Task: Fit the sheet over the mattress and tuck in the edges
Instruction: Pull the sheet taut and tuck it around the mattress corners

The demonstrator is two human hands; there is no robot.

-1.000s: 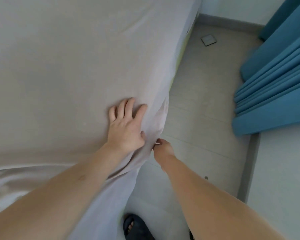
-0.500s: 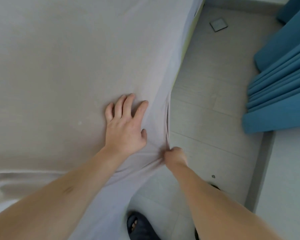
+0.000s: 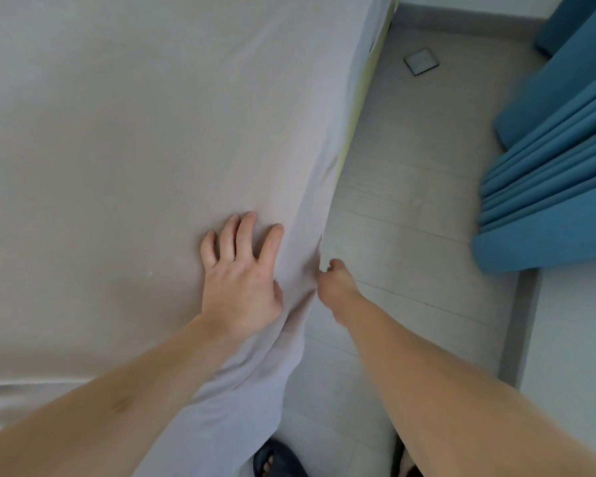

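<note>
A pale beige sheet (image 3: 135,139) lies smooth over the top of the mattress and hangs down its right side. My left hand (image 3: 243,275) rests flat on the sheet near the mattress's right edge, fingers spread. My right hand (image 3: 336,282) is lower, beside the mattress, with its fingers curled on the hanging edge of the sheet; the fingertips are hidden behind the fabric. A thin yellow-green strip of mattress (image 3: 358,108) shows below the sheet further along the side. Loose folds of sheet (image 3: 241,401) hang at the near corner.
Light tiled floor (image 3: 410,201) runs along the bed's right side. Blue curtains (image 3: 547,187) hang at the right, by a white wall. A small square floor fitting (image 3: 421,61) lies near the far wall. My dark slipper (image 3: 276,459) is at the bottom.
My right hand has shifted a little up and along the sheet's hanging edge. My left hand stays pressed on the same spot. The view has tilted slightly.
</note>
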